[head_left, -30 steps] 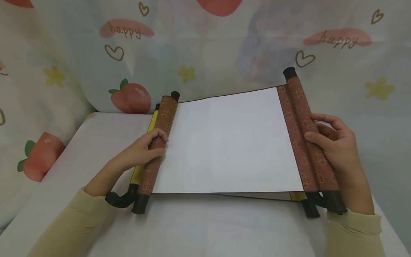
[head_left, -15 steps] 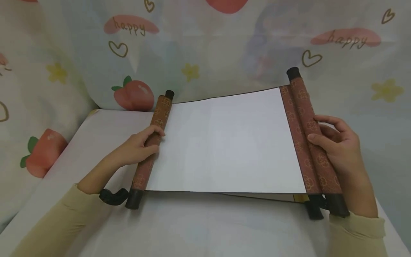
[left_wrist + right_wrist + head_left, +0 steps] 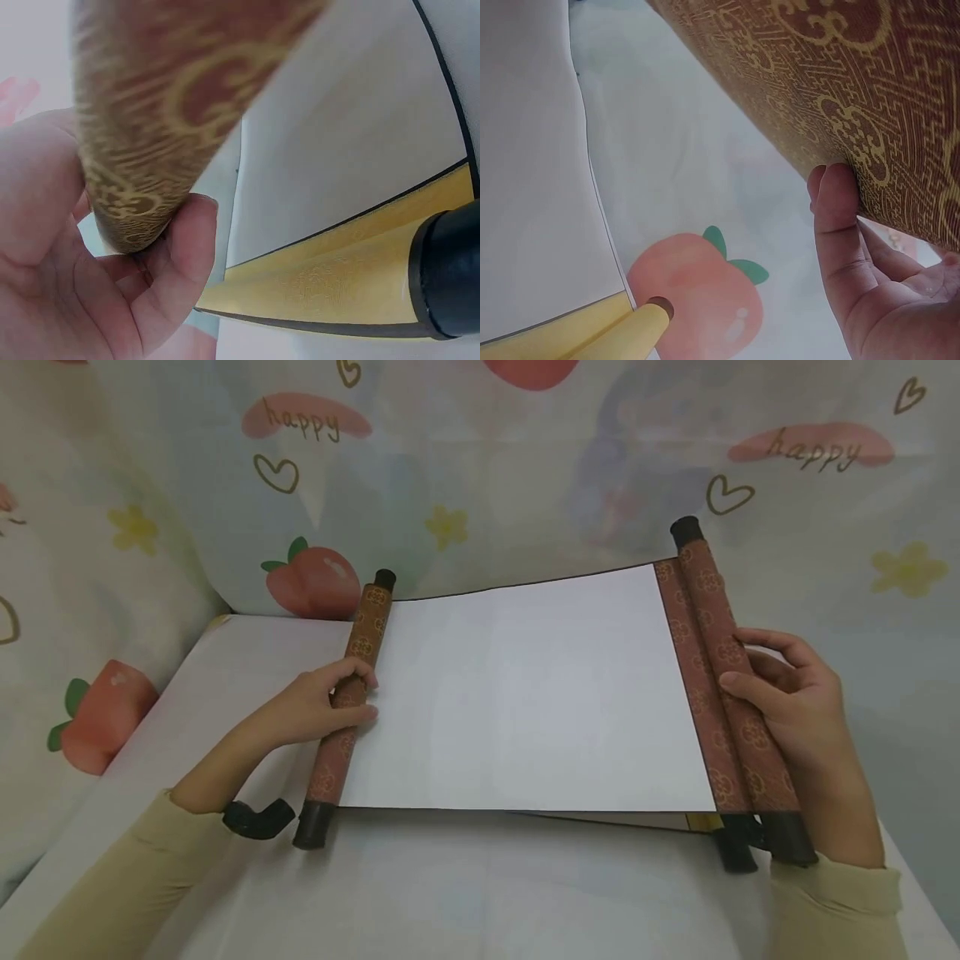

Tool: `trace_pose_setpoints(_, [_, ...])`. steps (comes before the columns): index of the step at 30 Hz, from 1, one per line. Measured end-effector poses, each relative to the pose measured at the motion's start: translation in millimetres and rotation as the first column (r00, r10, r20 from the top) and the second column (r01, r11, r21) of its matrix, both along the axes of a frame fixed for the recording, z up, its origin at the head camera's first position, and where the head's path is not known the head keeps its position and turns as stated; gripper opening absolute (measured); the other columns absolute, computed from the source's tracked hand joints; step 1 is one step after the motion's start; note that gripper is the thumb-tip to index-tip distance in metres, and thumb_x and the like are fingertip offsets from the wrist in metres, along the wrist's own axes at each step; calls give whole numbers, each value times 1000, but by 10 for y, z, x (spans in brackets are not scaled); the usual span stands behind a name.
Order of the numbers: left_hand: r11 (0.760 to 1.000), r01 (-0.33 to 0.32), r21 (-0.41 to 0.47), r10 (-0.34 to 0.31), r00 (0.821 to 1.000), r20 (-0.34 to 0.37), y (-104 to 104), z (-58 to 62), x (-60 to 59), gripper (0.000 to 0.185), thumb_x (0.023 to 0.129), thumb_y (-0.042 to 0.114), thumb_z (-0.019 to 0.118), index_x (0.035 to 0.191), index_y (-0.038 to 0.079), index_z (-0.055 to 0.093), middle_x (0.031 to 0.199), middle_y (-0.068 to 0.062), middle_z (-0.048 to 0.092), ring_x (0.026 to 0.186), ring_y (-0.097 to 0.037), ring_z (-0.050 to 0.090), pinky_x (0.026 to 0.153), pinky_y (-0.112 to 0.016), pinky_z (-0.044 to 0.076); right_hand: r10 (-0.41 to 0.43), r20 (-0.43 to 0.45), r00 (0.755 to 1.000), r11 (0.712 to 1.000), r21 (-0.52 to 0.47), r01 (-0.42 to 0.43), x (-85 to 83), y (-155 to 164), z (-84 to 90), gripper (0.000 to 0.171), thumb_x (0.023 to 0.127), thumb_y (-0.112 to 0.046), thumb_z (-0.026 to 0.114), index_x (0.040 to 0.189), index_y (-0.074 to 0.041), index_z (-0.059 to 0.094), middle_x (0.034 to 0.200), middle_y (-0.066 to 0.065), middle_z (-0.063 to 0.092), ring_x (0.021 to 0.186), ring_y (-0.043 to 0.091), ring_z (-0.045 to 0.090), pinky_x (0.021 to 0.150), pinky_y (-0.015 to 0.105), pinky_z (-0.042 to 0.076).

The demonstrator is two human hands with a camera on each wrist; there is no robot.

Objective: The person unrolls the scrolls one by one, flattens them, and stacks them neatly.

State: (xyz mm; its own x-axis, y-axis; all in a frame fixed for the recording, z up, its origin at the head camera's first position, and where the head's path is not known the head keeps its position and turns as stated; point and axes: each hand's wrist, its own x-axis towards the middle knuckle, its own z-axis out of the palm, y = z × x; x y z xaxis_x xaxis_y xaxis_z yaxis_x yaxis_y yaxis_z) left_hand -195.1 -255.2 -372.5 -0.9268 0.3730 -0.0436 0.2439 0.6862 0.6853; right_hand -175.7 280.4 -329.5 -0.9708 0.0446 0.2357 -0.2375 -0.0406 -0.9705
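A hanging scroll with blank white paper (image 3: 525, 693) is spread between two reddish-brown, flower-patterned rollers with black ends. My left hand (image 3: 300, 708) grips the left roller (image 3: 369, 618), fingers over its far side and thumb nearer me. On the other side my right hand (image 3: 806, 714) holds the right roller (image 3: 759, 747) between thumb and fingers. The right roller's top stands higher than the left one's. Beneath lies a second scroll with yellow ends (image 3: 702, 822), mostly hidden; its yellow roller (image 3: 330, 281) and black knob (image 3: 454, 270) show in the left wrist view.
White cloth covers the table (image 3: 420, 893). Behind it hangs a curtain (image 3: 525, 485) printed with peaches, hearts and yellow flowers. A curved black piece (image 3: 258, 820) sits by my left wrist.
My left hand has shifted left with the left roller, which now covers the yellow roller beneath it in the head view. My right hand keeps its hold almost unmoved.
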Motion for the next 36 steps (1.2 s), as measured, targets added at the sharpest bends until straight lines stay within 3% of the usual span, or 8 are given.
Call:
trace_pose_setpoints(5, [1000,6,-11,-6,1000,-8,-29,18,15,30,89,24,72,115,22,57,116,-6,59,87,-23,51,68,-35,43,2,-10,1000,1000,-3,-2,-3,-13,-1,52,88,10,67,136,-4,55,111,5,67,89,12,70,61,23,57])
trace_pose_setpoints(9, [1000,-18,-13,18,1000,-18,-79,43,27,27,90,21,69,115,22,59,111,-5,59,81,-24,52,66,-35,45,-3,4,1000,1000,4,3,5,-23,0,52,88,9,68,136,-5,55,112,5,68,88,11,70,60,23,58])
trace_pose_setpoints(21, [1000,-18,-13,17,1000,-23,-183,89,35,21,96,16,57,117,18,59,110,-3,59,99,-20,51,81,-38,46,-19,-3,1000,999,29,19,19,-14,9,52,88,8,68,136,-5,55,111,5,67,87,11,70,60,24,58])
trace_pose_setpoints(26, [1000,-17,4,17,1000,-12,-233,117,52,18,97,15,54,114,18,61,102,-3,58,95,-19,51,76,-34,47,-16,6,1000,1000,19,16,24,-12,5,52,88,9,68,136,-6,55,111,4,67,87,11,70,60,23,58])
trace_pose_setpoints(31, [1000,-17,17,17,1000,-20,-288,88,60,13,96,20,63,109,19,61,94,-3,55,88,-19,52,70,-31,48,-8,13,1000,1000,25,8,13,-24,-15,52,88,8,68,137,-7,55,112,3,68,87,12,71,60,24,58])
trace_pose_setpoints(36, [999,-33,36,35,999,-41,-336,81,19,25,91,26,74,109,19,58,89,-4,53,80,-20,53,67,-33,47,-27,-2,1000,999,47,28,-5,-28,-30,48,89,7,68,134,-5,58,110,3,68,84,10,70,59,23,57])
